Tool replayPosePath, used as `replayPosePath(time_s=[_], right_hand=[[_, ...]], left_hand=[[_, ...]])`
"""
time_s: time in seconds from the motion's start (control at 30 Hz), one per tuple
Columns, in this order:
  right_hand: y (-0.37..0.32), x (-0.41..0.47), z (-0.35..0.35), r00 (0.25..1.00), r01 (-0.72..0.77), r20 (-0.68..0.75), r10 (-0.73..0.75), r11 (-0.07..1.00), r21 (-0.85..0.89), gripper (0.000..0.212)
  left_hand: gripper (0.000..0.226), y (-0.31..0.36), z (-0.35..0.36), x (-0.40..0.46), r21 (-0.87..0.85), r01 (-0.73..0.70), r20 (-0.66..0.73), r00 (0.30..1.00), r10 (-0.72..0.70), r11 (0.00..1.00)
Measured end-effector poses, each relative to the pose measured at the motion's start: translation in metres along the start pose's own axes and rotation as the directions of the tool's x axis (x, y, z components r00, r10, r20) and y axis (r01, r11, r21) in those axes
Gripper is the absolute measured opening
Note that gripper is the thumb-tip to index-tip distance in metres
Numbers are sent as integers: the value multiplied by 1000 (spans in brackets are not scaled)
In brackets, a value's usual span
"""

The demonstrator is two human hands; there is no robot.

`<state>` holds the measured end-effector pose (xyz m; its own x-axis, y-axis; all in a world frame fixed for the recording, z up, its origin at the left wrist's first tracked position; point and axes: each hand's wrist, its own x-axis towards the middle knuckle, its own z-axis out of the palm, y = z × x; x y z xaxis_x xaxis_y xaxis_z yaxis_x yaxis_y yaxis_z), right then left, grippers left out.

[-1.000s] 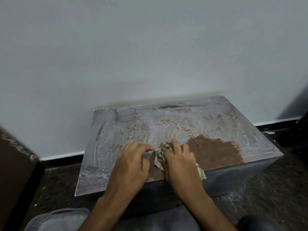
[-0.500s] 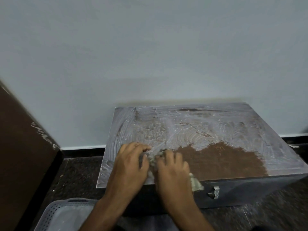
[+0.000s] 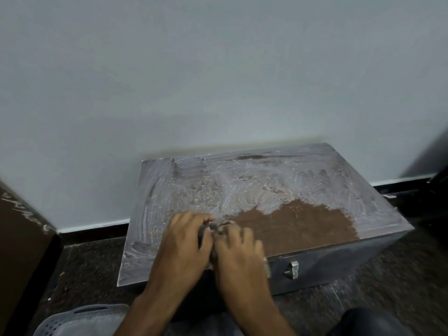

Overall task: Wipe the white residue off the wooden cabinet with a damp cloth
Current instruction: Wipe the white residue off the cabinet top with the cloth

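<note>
The dark speckled stone floor [image 3: 92, 267] carries a low dark wooden cabinet [image 3: 339, 260] that stands against the pale wall's skirting. The cabinet's flat top is smeared with swirled white residue [image 3: 244, 187], apart from a bare brown patch [image 3: 298, 224] toward its near right edge. A small metal latch [image 3: 293, 269] hangs on its front face. A grey perforated plastic basket [image 3: 80, 321] sits on the floor at the near left, and a dark brown panel [image 3: 21, 251] stands at the far left.
</note>
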<state>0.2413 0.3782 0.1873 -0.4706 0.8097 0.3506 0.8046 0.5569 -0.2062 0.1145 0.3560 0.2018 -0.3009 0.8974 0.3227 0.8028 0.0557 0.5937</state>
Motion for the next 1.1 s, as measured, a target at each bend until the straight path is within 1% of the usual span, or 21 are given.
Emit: replayPosePath(time_s=[0.03, 0.1, 0.13, 0.2, 0.27, 0.33, 0.4, 0.43, 0.5, 0.6, 0.67, 0.7, 0.73, 0.77, 0.8, 0.87, 0.93, 0.97, 1.0, 1.03, 1.1], right_hand=[[-2, -2, 2, 999, 46, -2, -46, 999, 21, 32], [15, 2, 1, 998, 54, -21, -54, 998, 23, 30], [30, 5, -1, 1000, 11, -20, -11, 1000, -7, 27], [73, 10, -8, 991, -135, -24, 134, 987, -90, 25], [125, 15, -18, 957, -289, -48, 285, 944, -159, 26], [159, 16, -28, 908, -419, -97, 408, 889, -185, 24], [164, 16, -29, 873, -488, -149, 465, 848, -209, 23], [154, 16, -28, 869, -494, -157, 470, 844, -209, 22], [119, 13, -22, 908, -418, -133, 398, 889, -186, 23], [49, 8, -6, 982, -182, -65, 177, 980, -79, 27], [9, 4, 2, 999, 15, -40, -16, 1000, -12, 28], [-2, 3, 4, 996, 83, -15, -83, 996, 17, 29], [-3, 4, 3, 993, 116, -3, -116, 993, 31, 30], [3, 7, 2, 994, 107, 4, -107, 994, 25, 32], [12, 11, 0, 998, 61, 21, -61, 998, 12, 33], [34, 18, -5, 996, -78, 49, 78, 997, 2, 31], [42, 21, -4, 987, -156, 23, 157, 987, -30, 27], [35, 21, -3, 988, -150, 21, 151, 987, -53, 27], [23, 22, -3, 993, -108, 31, 110, 992, -60, 29], [8, 22, 0, 998, -47, 45, 49, 998, -45, 30], [-18, 22, 5, 993, 96, 65, -95, 995, -12, 25]], left_hand=[[23, 3, 4, 2, -13, -5, 7, 1000, 6, 1000], [22, 9, 11, 4, -9, -31, 15, 999, 31, 999], [21, 12, 14, 5, -1, -49, 23, 999, 49, 999], [22, 19, 20, 7, -9, -79, 53, 995, 79, 997], [21, 26, 25, 8, -26, -115, 85, 989, 117, 993], [21, 32, 27, 8, -24, -134, 94, 986, 136, 991], [21, 34, 27, 9, -14, -132, 93, 987, 133, 991], [22, 34, 27, 8, -12, -125, 87, 988, 125, 992], [24, 30, 23, 7, -6, -100, 71, 992, 100, 995], [24, 19, 15, 7, 17, -61, 48, 997, 60, 998], [24, 10, 6, 7, 19, -20, 28, 999, 19, 1000], [24, 5, 1, 6, 8, 10, 15, 1000, -10, 1000], [24, 1, -5, 5, -7, 40, 6, 999, -40, 999], [24, -4, -11, 4, -23, 62, 2, 998, -62, 998], [24, -8, -16, 3, -34, 75, -1, 997, -75, 997], [24, -15, -24, 1, -35, 80, -9, 997, -80, 996], [24, -19, -29, 1, -23, 85, -10, 996, -85, 996], [24, -21, -29, 2, -13, 90, -8, 996, -90, 996], [25, -22, -30, 3, -1, 96, -11, 995, -96, 995], [25, -23, -31, 4, 10, 103, -16, 995, -103, 995], [26, -25, -34, 6, 12, 118, -28, 993, -118, 993]])
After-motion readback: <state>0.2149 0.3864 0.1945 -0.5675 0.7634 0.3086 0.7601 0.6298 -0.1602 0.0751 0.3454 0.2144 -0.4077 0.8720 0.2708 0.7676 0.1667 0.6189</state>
